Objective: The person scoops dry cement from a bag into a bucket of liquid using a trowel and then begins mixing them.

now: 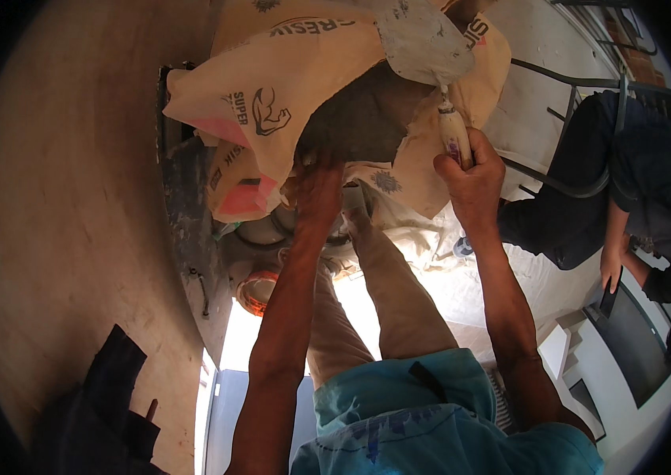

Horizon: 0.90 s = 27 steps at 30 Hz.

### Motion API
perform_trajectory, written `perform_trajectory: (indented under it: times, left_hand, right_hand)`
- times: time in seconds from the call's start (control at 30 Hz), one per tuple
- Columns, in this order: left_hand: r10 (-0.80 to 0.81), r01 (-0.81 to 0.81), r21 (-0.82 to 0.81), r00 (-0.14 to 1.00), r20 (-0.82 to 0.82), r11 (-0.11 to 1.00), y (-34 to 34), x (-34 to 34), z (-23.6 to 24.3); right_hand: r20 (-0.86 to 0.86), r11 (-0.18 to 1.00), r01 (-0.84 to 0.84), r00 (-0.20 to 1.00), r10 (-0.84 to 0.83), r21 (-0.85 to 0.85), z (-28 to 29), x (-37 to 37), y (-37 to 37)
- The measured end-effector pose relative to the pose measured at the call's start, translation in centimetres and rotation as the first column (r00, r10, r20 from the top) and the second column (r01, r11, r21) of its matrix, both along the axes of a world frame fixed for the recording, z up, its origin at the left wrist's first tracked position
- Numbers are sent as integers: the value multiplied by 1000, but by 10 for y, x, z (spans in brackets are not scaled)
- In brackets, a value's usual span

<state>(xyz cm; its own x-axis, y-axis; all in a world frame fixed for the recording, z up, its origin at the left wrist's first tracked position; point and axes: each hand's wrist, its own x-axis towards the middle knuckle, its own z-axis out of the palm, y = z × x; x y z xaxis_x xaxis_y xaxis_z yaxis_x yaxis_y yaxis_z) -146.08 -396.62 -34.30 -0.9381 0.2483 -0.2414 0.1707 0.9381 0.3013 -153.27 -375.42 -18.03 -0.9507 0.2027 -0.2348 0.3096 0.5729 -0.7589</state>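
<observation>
Right hand is gripping the pale, worn handle of a flat metal trowel with a light grey, smeared blade; fingers are wrapping closed, thumb lying along the handle. Blade is pointing away from the body, overlapping the far right part of a large tan paper sack with dark print and red patches.

Left hand is resting at the near edge of the sack's opening; fingertips are partly hidden, so cannot tell whether they are pinching paper or lying loose.

Progress, as judged: sack is already gaping wide, its paper spreading to both sides. Dark grey, powdery-looking material is still lying inside; amount left, cannot tell. Trowel is carrying no visible heap.

Nearby: a round orange-red container is sitting below; a dark-clothed person is staying off to the right.
</observation>
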Motion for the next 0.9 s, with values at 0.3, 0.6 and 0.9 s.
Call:
perform_trajectory:
  times: [0.3, 0.6, 0.9]
  left_hand:
    - [46, -39, 252, 999, -19, 967, -11, 33, 48]
    - [137, -114, 276, 988, -66, 954, -32, 44, 89]
    - [197, -173, 222, 976, -90, 960, -46, 34, 143]
  right_hand:
    - [40, 1000, -11, 999, 11, -7, 24, -9, -16]
    - [79, 1000, -13, 997, 15, -17, 43, -12, -24]
    - [30, 996, 2, 1000, 1, -89, 66, -25, -31]
